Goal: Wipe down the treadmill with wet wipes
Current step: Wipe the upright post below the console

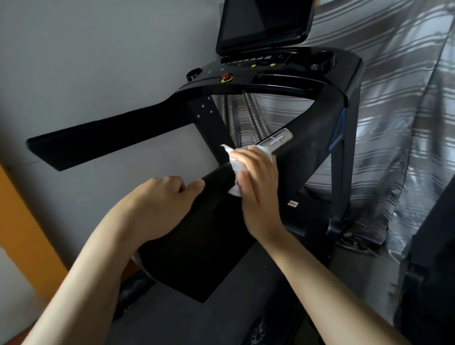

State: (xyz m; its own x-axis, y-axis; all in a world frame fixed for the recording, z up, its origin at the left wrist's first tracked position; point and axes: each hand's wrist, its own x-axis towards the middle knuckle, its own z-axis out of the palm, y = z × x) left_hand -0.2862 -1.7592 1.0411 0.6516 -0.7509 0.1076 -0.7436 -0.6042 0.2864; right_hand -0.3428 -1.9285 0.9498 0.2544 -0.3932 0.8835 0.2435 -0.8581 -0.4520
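The right hand curls its fingers and thumb over a white wipe, holding it against the top of the treadmill's near handrail, just below a silver plus button. Just beside it, nearer the body, the left hand grips the same handrail, fingers curled over its edge and thumb lying on top. Beyond both hands stand the screen and a striped grey curtain.

left hand: fingers curled, gripping | right hand: fingers curved, clasping
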